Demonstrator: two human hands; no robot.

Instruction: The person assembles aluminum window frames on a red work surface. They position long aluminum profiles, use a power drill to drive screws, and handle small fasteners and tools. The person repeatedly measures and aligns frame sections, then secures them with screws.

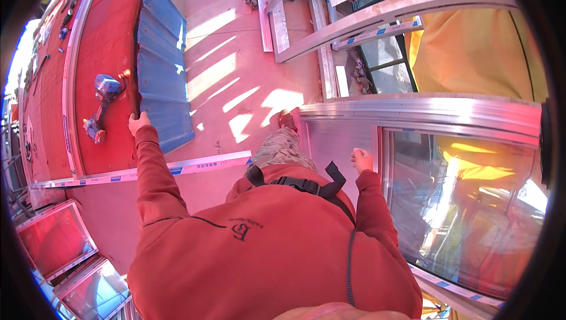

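Note:
My left hand (139, 123) is at the right edge of the red-covered workbench (118, 19), beside a blue corrugated metal sheet (162, 66). Its fingers are curled in at the bench edge, and what they hold, if anything, is hidden. Left of it, a cordless drill (101, 107) with a blue-grey battery lies on the red cover. My right hand (362, 160) hangs at my right side with its fingers curled in and nothing visible in them. It is close to a large aluminium-framed glass window panel (460, 202), apparently without touching it.
A long aluminium profile (206, 163) sticks out from the bench's near end across the floor. More aluminium frames (389, 16) are stacked at the far right, near a yellow cover (477, 48). Small framed panes (56, 240) lie at the lower left. Sunlit floor (236, 66) runs ahead.

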